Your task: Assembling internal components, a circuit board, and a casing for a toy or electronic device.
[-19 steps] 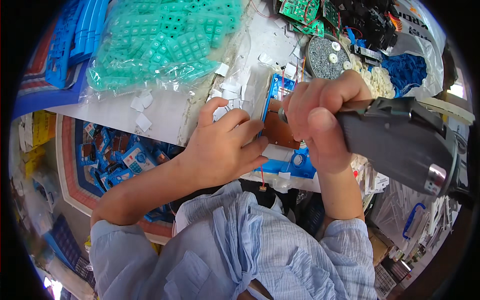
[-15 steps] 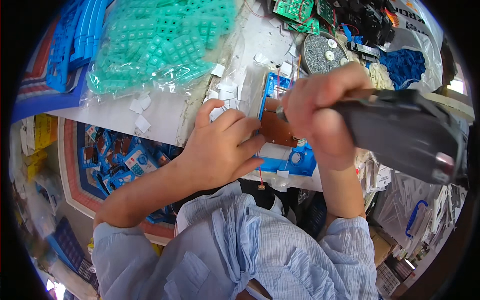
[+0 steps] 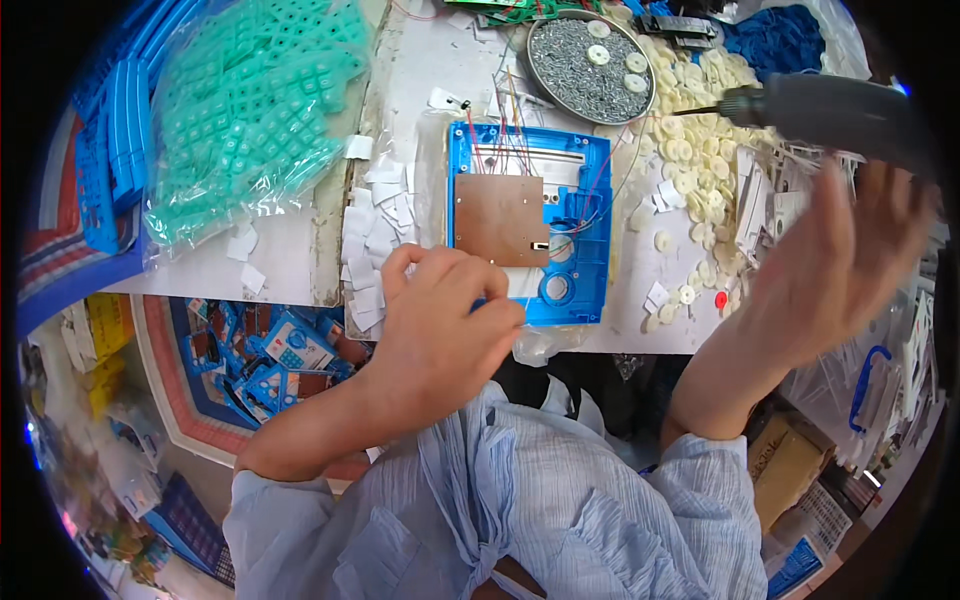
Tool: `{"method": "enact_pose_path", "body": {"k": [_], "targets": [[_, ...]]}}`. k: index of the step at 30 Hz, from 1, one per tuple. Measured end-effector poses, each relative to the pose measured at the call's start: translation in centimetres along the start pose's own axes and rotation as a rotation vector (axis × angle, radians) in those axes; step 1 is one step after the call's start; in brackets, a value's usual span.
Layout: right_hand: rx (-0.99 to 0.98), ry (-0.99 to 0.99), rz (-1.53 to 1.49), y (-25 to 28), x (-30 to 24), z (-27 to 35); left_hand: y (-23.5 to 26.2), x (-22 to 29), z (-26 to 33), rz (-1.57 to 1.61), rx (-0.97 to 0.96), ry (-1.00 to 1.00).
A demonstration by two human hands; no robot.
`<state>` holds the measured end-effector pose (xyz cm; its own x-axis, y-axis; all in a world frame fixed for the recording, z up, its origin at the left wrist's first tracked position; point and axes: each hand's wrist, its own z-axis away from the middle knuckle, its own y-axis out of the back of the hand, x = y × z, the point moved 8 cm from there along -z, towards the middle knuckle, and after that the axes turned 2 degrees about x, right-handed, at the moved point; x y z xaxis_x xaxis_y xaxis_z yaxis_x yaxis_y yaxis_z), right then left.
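Blue case [image 3: 598, 245] flat at the near edge of the bench [image 3: 630, 318], open side up, with the brown board [image 3: 498, 220] inside. Left hand [image 3: 440, 325] with fingers curled at the near left corner of the case; cannot tell whether pinching the rim or only resting. Right hand [image 3: 850, 265] blurred, raised at the right by the grey power screwdriver [image 3: 840, 112]; cannot tell whether grasping or letting go. Probably best to brace that corner firmly, keep the board flat and square, and tuck the thin wires [image 3: 521, 142] clear of the rim. Better to steer the tool wide of the dish [image 3: 546, 97] of screws [image 3: 590, 85] and stand upright over the board before pressing.
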<state>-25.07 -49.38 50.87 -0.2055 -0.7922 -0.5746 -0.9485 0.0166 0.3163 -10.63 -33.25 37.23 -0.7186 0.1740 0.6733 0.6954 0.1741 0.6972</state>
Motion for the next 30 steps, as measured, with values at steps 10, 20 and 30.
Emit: {"method": "enact_pose_path", "body": {"k": [10, 20, 30], "targets": [[-0.939, -0.497, -0.207, -7.0, 2.1, 12.3, 1.5, -1.7, -2.1, 0.021, -0.044, 0.004], [-1.061, -0.841, -0.425, -9.4, 3.5, 14.7, 1.4, -3.7, -0.4, 0.257, 0.107, 0.247], [-1.002, -0.867, -0.384, -9.2, 3.6, 15.0, 1.2, -2.9, -0.8, 0.138, 0.045, 0.134]]}}
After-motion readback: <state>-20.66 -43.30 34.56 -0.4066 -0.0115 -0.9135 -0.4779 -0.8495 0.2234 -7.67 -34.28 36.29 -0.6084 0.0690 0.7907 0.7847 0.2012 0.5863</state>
